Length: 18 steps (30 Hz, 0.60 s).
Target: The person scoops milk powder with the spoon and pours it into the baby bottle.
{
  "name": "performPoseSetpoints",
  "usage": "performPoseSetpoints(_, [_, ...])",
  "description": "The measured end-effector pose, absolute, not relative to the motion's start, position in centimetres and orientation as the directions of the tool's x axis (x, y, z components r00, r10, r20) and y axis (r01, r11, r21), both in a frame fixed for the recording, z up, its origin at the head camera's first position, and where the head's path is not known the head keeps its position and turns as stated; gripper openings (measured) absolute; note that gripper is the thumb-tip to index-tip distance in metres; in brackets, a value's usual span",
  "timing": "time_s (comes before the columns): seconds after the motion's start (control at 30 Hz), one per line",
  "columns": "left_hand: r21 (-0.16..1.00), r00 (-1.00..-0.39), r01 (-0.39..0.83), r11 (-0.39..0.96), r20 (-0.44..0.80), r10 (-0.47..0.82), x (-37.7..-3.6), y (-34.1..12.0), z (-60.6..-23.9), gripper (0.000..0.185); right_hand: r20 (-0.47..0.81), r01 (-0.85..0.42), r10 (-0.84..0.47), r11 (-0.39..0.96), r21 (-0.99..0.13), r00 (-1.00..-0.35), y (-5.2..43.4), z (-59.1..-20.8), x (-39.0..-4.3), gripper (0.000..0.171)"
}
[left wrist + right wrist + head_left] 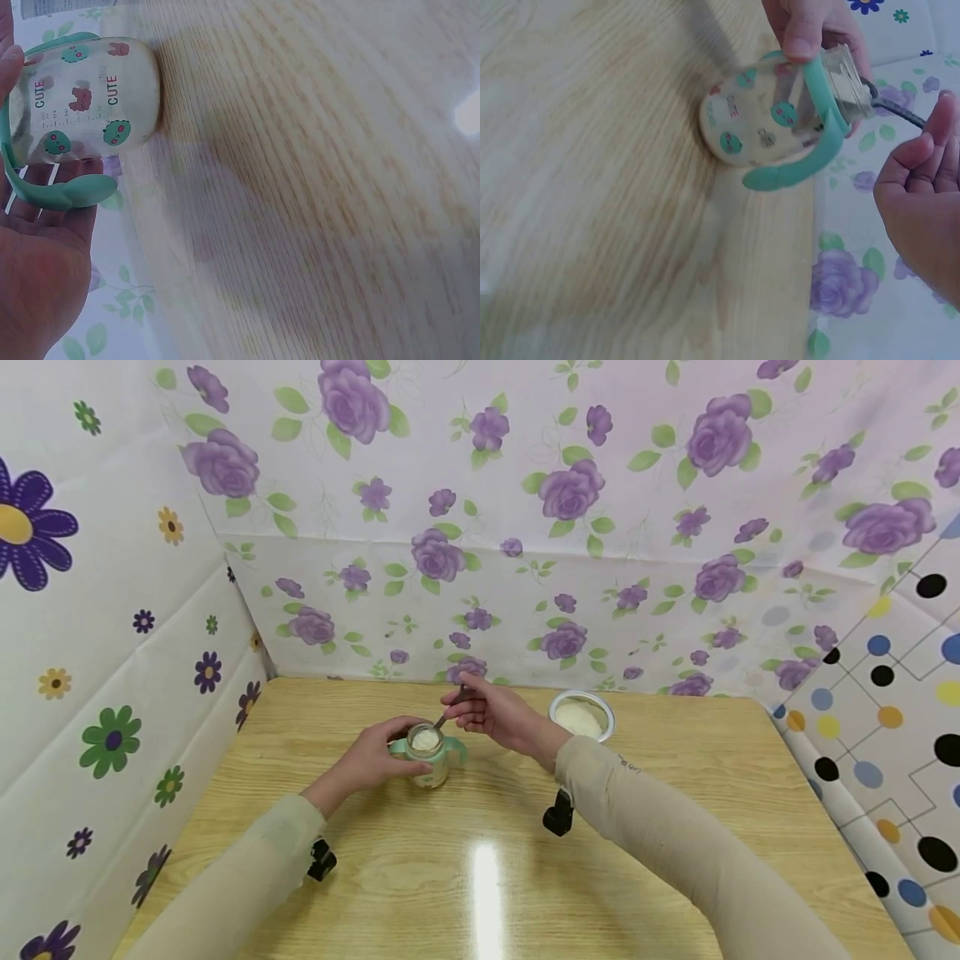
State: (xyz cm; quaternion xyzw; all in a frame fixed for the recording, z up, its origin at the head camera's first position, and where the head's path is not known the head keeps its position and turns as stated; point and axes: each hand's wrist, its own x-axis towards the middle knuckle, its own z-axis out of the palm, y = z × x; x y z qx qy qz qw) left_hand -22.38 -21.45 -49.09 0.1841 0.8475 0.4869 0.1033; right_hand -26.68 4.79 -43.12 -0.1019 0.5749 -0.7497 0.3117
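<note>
A clear baby bottle (429, 767) with mint-green handles stands open on the table, pale powder showing in its mouth. My left hand (381, 753) grips it near the neck, thumb in front. In the left wrist view the bottle (86, 101) shows printed cartoon figures and the word CUTE, with fingers behind it. My right hand (497, 714) pinches the handle of a dark spoon (441, 722). The spoon's lower end is in the bottle's mouth, and in the right wrist view its shaft (901, 112) slants out from the opening. The bowl of the spoon is mostly hidden.
Behind my right wrist sits a round, silver-rimmed container (582, 717) of pale powder. The wooden table (420, 893) meets a flowered cloth wall (510, 610) at the back, with patterned cloths at both sides. Black wrist cameras hang under both sleeves.
</note>
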Motion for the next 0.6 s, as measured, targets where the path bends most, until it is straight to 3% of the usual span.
performPoseSetpoints(0.3, [0.869, -0.910, 0.212, 0.448, 0.008, 0.415, -22.3, -21.4, -49.1, 0.066, -0.206, 0.288, -0.627, -0.031, -0.957, -0.752, 5.1, -42.2, -27.3, 0.041])
performPoseSetpoints(0.6, [0.859, -0.914, 0.211, 0.467, 0.003, 0.407, -22.1, -21.3, -48.9, 0.066, -0.152, 0.158, -0.633, 0.048, -0.986, -0.759, 5.0, -41.6, -27.4, 0.037])
